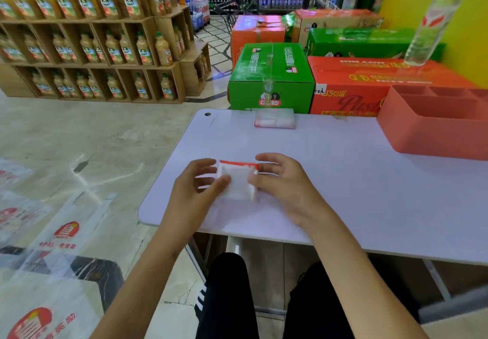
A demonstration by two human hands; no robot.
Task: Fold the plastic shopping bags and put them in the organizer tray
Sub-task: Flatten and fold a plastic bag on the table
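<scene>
The left hand and right hand pinch a small folded bag between them on the table; folding looks nearly finished. Next, likely carry it to the tray, far right of both hands.

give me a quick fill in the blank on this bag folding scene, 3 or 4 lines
1. Both hands hold a folded bag whose top edge is coloured ____.
2. Another folded bag lies at the table's ____ edge.
3. The organizer tray sits to the person's ____.
4. Unfolded bags lie on the ____.

Missing words: red; far; right; floor
</scene>
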